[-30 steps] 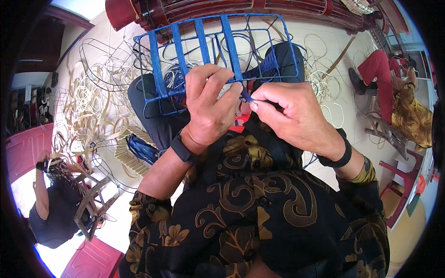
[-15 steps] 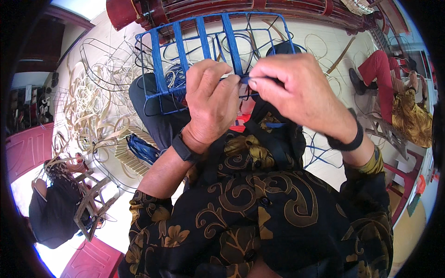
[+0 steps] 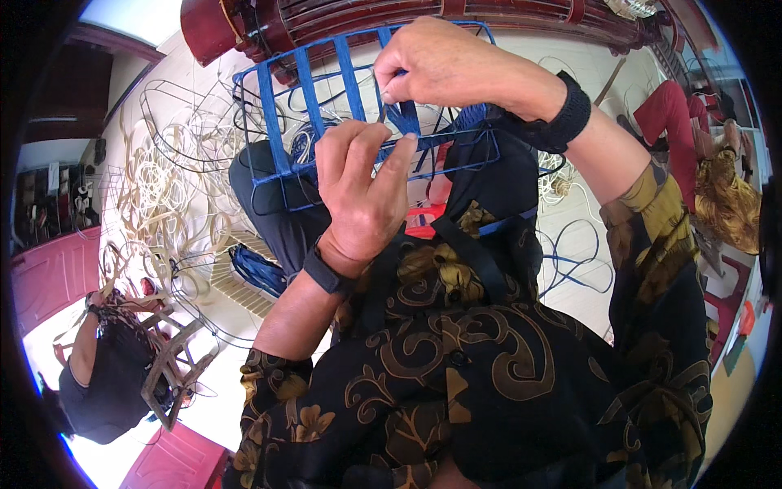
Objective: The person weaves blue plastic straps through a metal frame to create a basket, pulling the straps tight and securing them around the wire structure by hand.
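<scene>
A blue wire frame [image 3: 352,90] with flat vertical bands of wound strands lies tilted over my lap. My left hand [image 3: 362,183] has its fingers bent round the lower rail at the middle, thumb out of sight. My right hand [image 3: 440,65] is higher, near the top rail, pinching a blue strand [image 3: 405,116] that runs down toward my left fingertips. A loose blue coil [image 3: 306,140] shows through the frame behind the bands. A small red object [image 3: 419,220] sits between my legs.
Tangled pale strands [image 3: 163,191] cover the floor at left, near a blue bundle [image 3: 252,269] on beige slats [image 3: 232,289]. Dark red carved furniture [image 3: 293,24] runs along the top. A seated person in black [image 3: 110,383] is at lower left; another in red trousers [image 3: 664,114] is at right.
My right hand and forearm have swung up from the lower rail toward the top rail with the strand. My left hand stays at the lower rail.
</scene>
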The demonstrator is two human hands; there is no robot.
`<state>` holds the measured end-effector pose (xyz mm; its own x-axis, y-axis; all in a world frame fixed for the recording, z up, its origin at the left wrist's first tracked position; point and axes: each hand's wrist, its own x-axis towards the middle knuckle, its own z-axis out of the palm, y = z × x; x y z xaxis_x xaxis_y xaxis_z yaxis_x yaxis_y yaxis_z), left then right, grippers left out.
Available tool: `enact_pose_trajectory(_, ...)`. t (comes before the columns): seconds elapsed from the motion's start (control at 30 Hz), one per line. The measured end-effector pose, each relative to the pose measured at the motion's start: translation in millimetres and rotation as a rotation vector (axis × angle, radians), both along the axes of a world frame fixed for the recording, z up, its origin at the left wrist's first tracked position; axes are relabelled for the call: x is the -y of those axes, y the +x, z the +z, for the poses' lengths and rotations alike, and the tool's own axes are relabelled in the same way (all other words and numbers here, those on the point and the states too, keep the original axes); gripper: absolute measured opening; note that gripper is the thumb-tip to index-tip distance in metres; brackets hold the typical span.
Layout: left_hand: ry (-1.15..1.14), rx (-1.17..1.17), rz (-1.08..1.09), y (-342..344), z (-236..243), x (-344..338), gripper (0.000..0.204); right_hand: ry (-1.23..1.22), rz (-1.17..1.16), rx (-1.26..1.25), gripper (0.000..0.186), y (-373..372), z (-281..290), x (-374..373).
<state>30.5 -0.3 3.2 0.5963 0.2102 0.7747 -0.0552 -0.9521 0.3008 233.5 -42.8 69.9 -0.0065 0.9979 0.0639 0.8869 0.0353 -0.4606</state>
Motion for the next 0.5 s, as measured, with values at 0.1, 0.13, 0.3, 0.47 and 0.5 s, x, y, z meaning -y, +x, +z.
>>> enact_pose_trajectory(0.1, 0.011, -0.018, 0.005, 2, 1, 0, 0.039, -0.022, -0.039, 0.046, 0.012, -6, 6, -2)
enact_pose_trajectory(0.13, 0.010, -0.017, 0.002, 1, 0, 1, 0.038, -0.073, -0.069, 0.123, 0.007, -11, 13, -1)
enact_pose_trajectory(0.3, -0.012, -0.027, 0.008, 4, -1, 8, 0.035, -0.001, -0.074, 0.367, 0.004, -23, 7, -7)
enact_pose_trajectory(0.47, 0.022, -0.080, 0.043, 8, 12, 12, 0.029, 0.156, 0.003, 0.409, 0.008, -25, -7, -14)
enact_pose_trajectory(0.5, 0.017, -0.099, 0.054, 8, 15, 13, 0.027, 0.186, 0.013, 0.400, 0.008, -24, -9, -15)
